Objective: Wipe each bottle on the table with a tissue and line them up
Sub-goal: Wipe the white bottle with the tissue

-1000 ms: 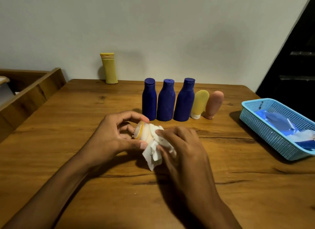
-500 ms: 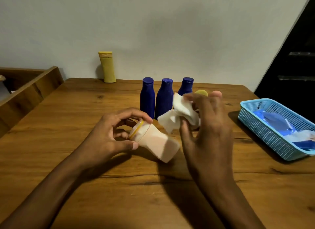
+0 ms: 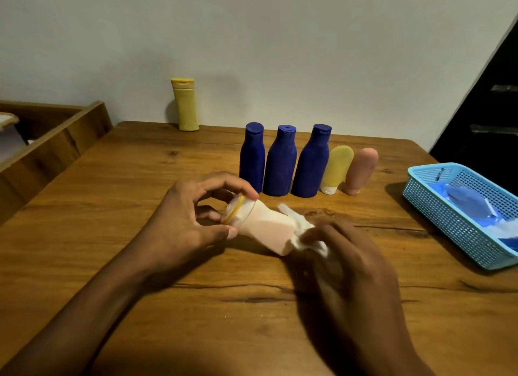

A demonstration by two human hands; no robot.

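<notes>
While the left hand pinches the cap end of the peach bottle, the right hand clutches the tissue against the bottle's base. The bottle lies tilted just above the table, cap toward ten o'clock, base toward four. Half a second ago the right hand was lifted off with the tissue near the row; now it is back down at the base, so I judge another wiping pass has begun and this bottle is not ready to join the line. At twelve to one o'clock stand three blue bottles, a yellow tube and a pink tube; a yellow bottle waits alone at eleven. Motion blurs the right hand, hiding its fingers' exact hold. The basket at three o'clock is cut off; its contents are unclear.
</notes>
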